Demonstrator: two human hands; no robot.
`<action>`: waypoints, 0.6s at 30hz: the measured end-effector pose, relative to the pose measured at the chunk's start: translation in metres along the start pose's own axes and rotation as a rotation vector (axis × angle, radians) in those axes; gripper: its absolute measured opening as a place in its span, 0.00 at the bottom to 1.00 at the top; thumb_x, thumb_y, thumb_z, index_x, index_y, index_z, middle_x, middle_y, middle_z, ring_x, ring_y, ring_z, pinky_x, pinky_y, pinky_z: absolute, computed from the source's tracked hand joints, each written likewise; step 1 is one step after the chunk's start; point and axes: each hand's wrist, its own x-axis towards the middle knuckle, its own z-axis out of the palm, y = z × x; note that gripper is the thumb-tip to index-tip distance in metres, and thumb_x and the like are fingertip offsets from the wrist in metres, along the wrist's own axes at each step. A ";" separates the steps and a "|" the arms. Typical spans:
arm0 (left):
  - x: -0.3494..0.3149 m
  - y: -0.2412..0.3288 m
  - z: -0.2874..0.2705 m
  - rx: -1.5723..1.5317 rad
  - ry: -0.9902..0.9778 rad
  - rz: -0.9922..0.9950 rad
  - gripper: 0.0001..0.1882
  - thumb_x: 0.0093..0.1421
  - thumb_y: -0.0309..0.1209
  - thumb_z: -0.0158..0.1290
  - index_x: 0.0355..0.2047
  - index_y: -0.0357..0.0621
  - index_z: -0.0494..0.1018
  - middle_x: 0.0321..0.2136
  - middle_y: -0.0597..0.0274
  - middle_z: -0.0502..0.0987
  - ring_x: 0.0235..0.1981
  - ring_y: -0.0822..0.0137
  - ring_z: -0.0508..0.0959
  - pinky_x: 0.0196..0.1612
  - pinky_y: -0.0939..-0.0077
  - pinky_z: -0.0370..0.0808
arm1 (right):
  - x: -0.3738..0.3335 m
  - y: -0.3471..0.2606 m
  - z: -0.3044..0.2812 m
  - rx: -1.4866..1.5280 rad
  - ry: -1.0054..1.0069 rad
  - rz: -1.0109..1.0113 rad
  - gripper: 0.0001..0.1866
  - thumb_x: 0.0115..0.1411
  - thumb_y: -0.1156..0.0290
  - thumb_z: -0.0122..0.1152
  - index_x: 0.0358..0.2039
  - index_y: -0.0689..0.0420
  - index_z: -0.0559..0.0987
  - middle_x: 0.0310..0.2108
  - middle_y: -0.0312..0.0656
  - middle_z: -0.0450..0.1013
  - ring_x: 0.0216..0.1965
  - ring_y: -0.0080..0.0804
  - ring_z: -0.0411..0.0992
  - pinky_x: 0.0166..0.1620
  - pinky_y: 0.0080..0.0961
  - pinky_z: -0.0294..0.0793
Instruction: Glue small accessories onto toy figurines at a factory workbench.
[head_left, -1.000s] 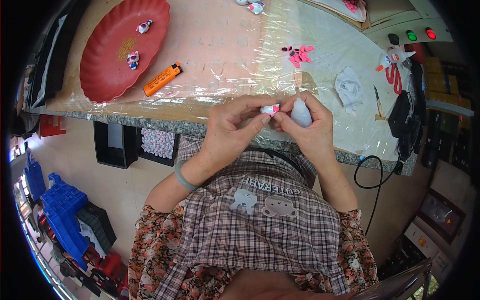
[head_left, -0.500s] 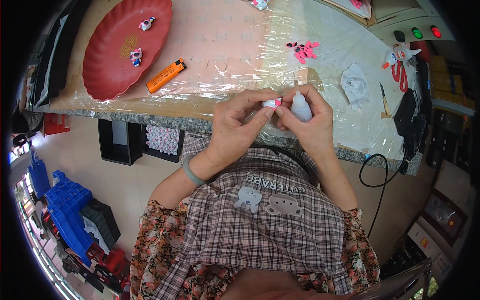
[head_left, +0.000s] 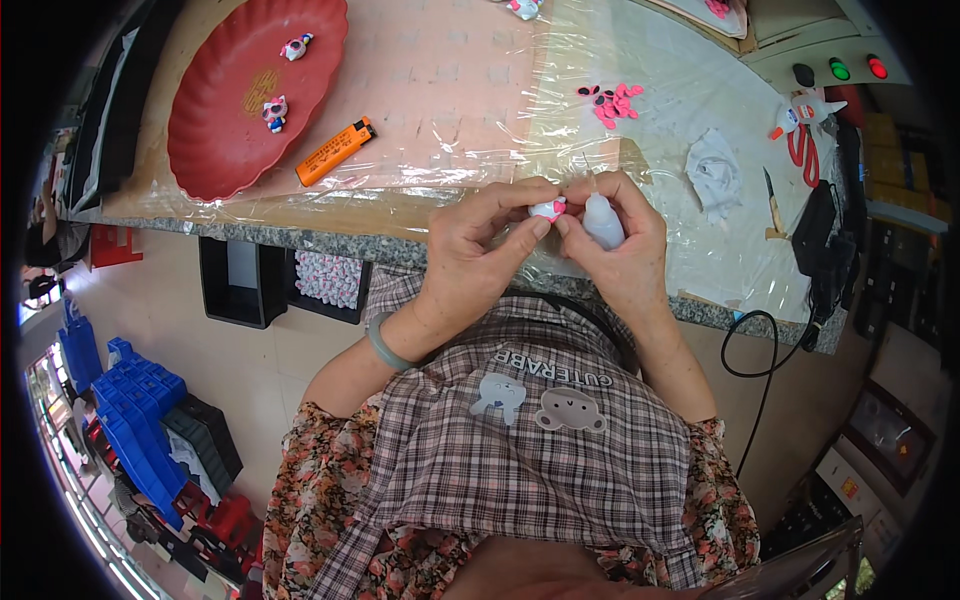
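Note:
My left hand pinches a small white figurine with pink parts between thumb and fingertips, just over the table's near edge. Beside it my right hand grips a translucent squeeze bottle whose thin needle tip points up and away. The right fingertips are close to the figurine; whether they touch it I cannot tell. Beyond the hands lies a small heap of pink pieces, some with black on them. Two finished-looking figurines, one of them a white and blue figurine, rest in a red scalloped dish.
An orange lighter lies by the dish. To the right are a crumpled white tissue, a thin knife, red-handled scissors and a black adapter with a cable. Below the edge, a black bin holds many small figurines.
The figurine has turned slightly in my left fingertips, and my right fingertips have shifted a little. Both hands stay in nearly the same place; the whole view has shifted slightly.

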 end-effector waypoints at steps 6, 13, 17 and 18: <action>0.001 -0.003 0.001 0.023 0.017 0.022 0.13 0.56 0.17 0.55 0.43 0.35 0.76 0.42 0.55 0.78 0.44 0.69 0.78 0.48 0.78 0.76 | 0.002 0.001 0.001 -0.012 0.021 -0.036 0.09 0.50 0.78 0.65 0.31 0.59 0.74 0.27 0.35 0.75 0.29 0.18 0.71 0.33 0.18 0.71; 0.004 -0.004 0.002 0.083 0.025 0.045 0.14 0.56 0.16 0.55 0.44 0.34 0.75 0.43 0.55 0.78 0.45 0.69 0.78 0.49 0.77 0.76 | 0.006 -0.001 0.001 0.008 0.013 -0.011 0.08 0.50 0.79 0.64 0.31 0.60 0.75 0.28 0.35 0.75 0.29 0.17 0.70 0.33 0.17 0.71; 0.004 0.003 0.000 -0.050 0.018 -0.043 0.15 0.58 0.16 0.54 0.46 0.33 0.74 0.45 0.55 0.77 0.46 0.68 0.77 0.50 0.76 0.75 | 0.009 -0.006 -0.001 0.077 -0.026 0.045 0.09 0.51 0.80 0.64 0.33 0.60 0.75 0.29 0.35 0.75 0.28 0.17 0.71 0.32 0.17 0.72; 0.004 0.004 -0.001 -0.096 0.012 -0.087 0.15 0.59 0.17 0.53 0.48 0.33 0.73 0.45 0.55 0.76 0.47 0.68 0.76 0.51 0.76 0.75 | 0.010 -0.007 -0.002 0.067 -0.035 0.048 0.09 0.52 0.80 0.64 0.33 0.60 0.75 0.29 0.35 0.76 0.28 0.17 0.71 0.32 0.17 0.72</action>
